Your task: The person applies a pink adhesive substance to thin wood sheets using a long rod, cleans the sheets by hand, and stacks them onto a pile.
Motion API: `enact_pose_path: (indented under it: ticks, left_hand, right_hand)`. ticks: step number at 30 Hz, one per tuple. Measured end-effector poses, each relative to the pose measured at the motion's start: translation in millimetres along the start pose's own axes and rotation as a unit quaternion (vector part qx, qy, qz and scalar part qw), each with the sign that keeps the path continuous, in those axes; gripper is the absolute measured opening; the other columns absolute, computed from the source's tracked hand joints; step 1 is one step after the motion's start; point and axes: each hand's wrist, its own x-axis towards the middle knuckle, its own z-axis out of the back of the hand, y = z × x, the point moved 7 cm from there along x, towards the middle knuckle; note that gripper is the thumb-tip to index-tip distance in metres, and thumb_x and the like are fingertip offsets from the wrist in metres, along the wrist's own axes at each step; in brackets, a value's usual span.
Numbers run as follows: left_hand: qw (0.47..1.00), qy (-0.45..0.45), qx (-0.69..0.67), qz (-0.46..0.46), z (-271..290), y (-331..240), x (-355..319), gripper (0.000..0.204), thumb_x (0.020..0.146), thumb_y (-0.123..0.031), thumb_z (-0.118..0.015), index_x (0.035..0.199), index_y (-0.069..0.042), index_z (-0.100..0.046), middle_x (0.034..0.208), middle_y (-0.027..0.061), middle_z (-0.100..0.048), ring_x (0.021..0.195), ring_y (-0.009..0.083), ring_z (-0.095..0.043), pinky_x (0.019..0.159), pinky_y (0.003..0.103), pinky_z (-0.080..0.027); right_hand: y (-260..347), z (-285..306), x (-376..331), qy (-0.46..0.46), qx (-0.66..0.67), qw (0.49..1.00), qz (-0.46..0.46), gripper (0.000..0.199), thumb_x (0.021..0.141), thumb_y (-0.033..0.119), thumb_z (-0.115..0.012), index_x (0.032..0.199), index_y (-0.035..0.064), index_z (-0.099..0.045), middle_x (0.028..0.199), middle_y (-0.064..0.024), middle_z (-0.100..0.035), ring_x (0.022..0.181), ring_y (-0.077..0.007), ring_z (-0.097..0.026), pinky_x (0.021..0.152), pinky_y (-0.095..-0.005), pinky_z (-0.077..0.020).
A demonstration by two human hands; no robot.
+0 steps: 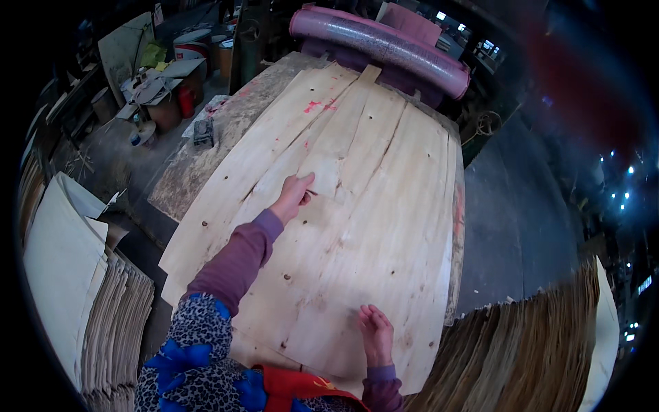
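Large pale wood veneer sheets, with knots, long splits and pink marks, cover the worktable before me. My left hand reaches out over their middle, its fingers closed in a pinch. It grips the near corner of a thin veneer strip that runs away from me; a shadow falls below the strip's near edge. Close to my body, my right hand is over the sheet's near right part, fingers loosely bent and holding nothing. Whether it touches the wood I cannot tell.
A pink-coated roller spans the table's far end. Veneer stacks stand at left and right. Buckets, a red container and clutter lie far left. A dark block sits on the table's stained left edge.
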Motion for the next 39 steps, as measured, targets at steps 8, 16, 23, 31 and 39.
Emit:
enact_pose_path:
  ticks: [8,16,23,31,39]
  left_hand:
    - [0.972,0.102,-0.205,-0.058,-50,-31,170,0.038,0.079,-0.015,-0.065,0.105,0.008,-0.049,0.091,0.0169,-0.058,0.077,0.023,-0.06,0.069,0.03,-0.051]
    - [0.834,-0.182,0.442,-0.274,71,-23,102,0.062,0.072,-0.021,-0.067,0.123,0.0,-0.04,0.113,0.0184,-0.052,0.1,0.0308,-0.055,0.084,0.036,-0.045]
    - [0.48,-0.379,0.791,-0.023,395,16,-62,0.054,0.083,-0.047,-0.045,0.117,-0.005,-0.048,0.105,0.0167,-0.058,0.092,0.0328,-0.059,0.071,0.046,-0.045]
    - [0.89,-0.192,0.399,0.104,475,68,-102,0.026,0.087,-0.025,-0.051,0.095,-0.003,-0.063,0.082,0.0025,-0.063,0.068,0.0122,-0.058,0.061,0.028,-0.046]
    - [0.825,-0.261,0.495,-0.085,404,-2,-162,0.04,0.072,-0.029,-0.068,0.096,0.004,-0.063,0.079,0.0096,-0.065,0.069,0.0149,-0.06,0.065,0.028,-0.046]
  right_hand:
    - [12,32,-11,-0.048,-0.011,0.999,0.015,0.025,0.09,0.01,-0.044,0.111,-0.0004,-0.05,0.102,-0.0129,-0.061,0.082,-0.018,-0.061,0.07,-0.0325,-0.0516]
    - [62,113,-66,-0.145,-0.136,0.97,0.141,0.024,0.09,0.014,-0.047,0.108,-0.0002,-0.052,0.1,-0.0122,-0.062,0.08,-0.0153,-0.061,0.068,-0.0259,-0.05]
    - [35,169,-121,-0.192,-0.207,0.953,0.112,0.027,0.09,0.016,-0.049,0.111,-0.0002,-0.052,0.103,-0.0124,-0.061,0.088,-0.0173,-0.06,0.071,-0.0266,-0.0489]
    - [-39,204,-163,-0.211,-0.049,0.973,-0.079,0.024,0.088,0.012,-0.05,0.109,0.0012,-0.047,0.096,-0.0147,-0.062,0.081,-0.0214,-0.062,0.066,-0.0328,-0.053]
    - [-76,198,-150,-0.192,0.267,0.941,-0.08,0.027,0.089,0.021,-0.05,0.104,0.0001,-0.047,0.106,-0.0121,-0.052,0.102,-0.0235,-0.048,0.091,-0.0432,-0.0405]
